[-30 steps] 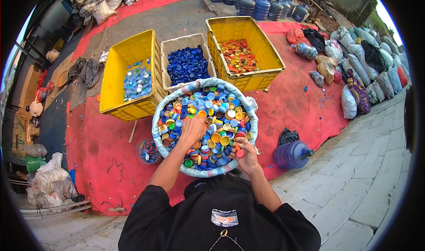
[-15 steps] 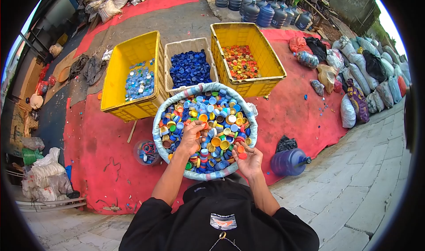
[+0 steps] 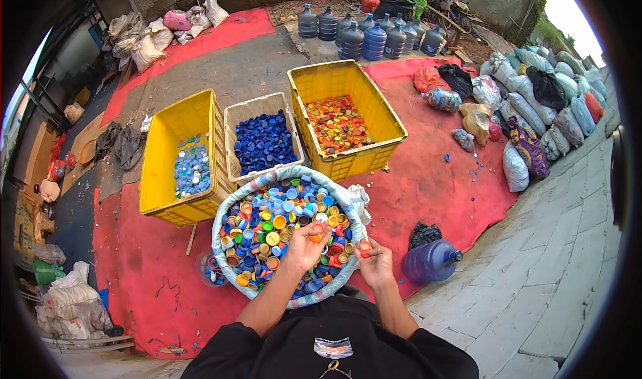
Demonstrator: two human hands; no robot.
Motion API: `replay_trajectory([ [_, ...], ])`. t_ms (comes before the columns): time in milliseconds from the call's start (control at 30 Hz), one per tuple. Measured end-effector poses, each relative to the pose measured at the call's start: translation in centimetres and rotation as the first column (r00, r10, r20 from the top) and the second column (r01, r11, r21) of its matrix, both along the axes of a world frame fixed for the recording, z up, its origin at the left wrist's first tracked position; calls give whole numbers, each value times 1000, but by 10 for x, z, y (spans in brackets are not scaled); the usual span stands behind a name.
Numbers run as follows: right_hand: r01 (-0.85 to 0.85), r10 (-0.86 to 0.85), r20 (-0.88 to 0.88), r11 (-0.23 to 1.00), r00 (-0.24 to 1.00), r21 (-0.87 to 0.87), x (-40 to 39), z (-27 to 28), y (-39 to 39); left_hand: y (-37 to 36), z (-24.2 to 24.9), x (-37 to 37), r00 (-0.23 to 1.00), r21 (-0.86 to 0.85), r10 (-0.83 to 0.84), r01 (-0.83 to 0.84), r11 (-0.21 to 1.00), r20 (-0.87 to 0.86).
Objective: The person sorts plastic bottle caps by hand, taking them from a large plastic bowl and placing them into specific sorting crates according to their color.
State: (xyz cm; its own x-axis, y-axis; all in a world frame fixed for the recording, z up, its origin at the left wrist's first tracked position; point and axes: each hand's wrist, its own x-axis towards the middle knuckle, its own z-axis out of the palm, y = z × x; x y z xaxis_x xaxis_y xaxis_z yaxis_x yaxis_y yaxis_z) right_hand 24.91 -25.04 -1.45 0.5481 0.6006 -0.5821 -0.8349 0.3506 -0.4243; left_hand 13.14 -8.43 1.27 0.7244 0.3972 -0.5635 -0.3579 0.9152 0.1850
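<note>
A round basket with a pale wrapped rim [image 3: 223, 253] stands in front of me, full of mixed coloured bottle caps [image 3: 271, 228]. Over its right part, my left hand [image 3: 306, 246] is closed on orange-red caps [image 3: 317, 232]. My right hand [image 3: 376, 262] is at the basket's right rim, its fingers closed on red caps [image 3: 364, 246]. Beyond the basket are a yellow crate [image 3: 152, 172] holding light blue and white caps, a whitish crate [image 3: 231, 121] with dark blue caps, and another yellow crate [image 3: 361, 163] with red, orange and yellow caps.
A large blue water bottle [image 3: 431, 261] lies right of the basket, near a black bag [image 3: 424, 234]. A clear container [image 3: 210, 271] sits left. Filled sacks [image 3: 535, 98] line the right edge, and large bottles [image 3: 374, 41] stand at the back on the red ground sheet's far side.
The view has tilted up, so the crates and basket appear lower. My left hand has moved right across the basket, closer to my right hand, which has shifted to the rim.
</note>
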Motion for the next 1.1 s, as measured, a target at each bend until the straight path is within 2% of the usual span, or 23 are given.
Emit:
replay_trajectory([
  [100,23,-29,-37,991,999,-135,40,-8,22,29,-13,52,999,7,-19,19,1000,-42],
  [133,18,-19,-15,1000,1000,-25,63,-9,40,49,-7,76,997,-14,-50,50,999,54],
  [200,61,-59,-16,950,998,305,99,51,94,89,22,125,961,-7,-5,8,1000,277],
  [233,65,-75,11,920,997,387,123,55,117,103,48,145,965,75,63,-85,994,255],
  [267,64,-90,33,882,995,466,140,55,135,114,68,155,978,192,35,-75,979,205],
  [300,80,-109,54,917,993,390,147,64,147,129,69,164,985,91,100,-114,989,143],
  [367,114,-144,110,965,983,237,154,84,161,136,75,159,989,72,140,-144,987,53],
  [400,123,-146,81,963,986,240,153,77,157,134,72,150,990,126,138,-140,982,30],
  [500,73,-109,237,985,965,156,132,43,128,131,38,99,984,209,158,-139,968,-79],
  [600,85,-74,191,995,979,-49,97,24,89,118,18,41,964,213,255,-236,948,-68],
  [700,-45,120,357,976,926,-213,71,-7,51,96,9,-15,946,324,317,-279,904,-69],
  [733,-57,172,415,960,893,-275,64,-19,42,89,6,-32,936,346,340,-290,892,-92],
  [800,-14,318,592,888,741,-459,50,-42,25,72,-1,-60,905,343,402,-336,877,-141],
  [833,26,398,651,841,646,-540,41,-40,22,64,-9,-76,898,360,416,-343,867,-146],
  [867,145,428,764,821,483,-552,32,-36,19,58,-22,-90,884,367,430,-344,864,-182],
  [1000,226,568,785,754,249,-617,18,-40,22,22,-19,-117,814,393,475,-337,855,-335],
  [1100,274,678,733,716,-51,-642,16,-23,38,4,-31,-134,802,382,495,-365,849,-334],
])
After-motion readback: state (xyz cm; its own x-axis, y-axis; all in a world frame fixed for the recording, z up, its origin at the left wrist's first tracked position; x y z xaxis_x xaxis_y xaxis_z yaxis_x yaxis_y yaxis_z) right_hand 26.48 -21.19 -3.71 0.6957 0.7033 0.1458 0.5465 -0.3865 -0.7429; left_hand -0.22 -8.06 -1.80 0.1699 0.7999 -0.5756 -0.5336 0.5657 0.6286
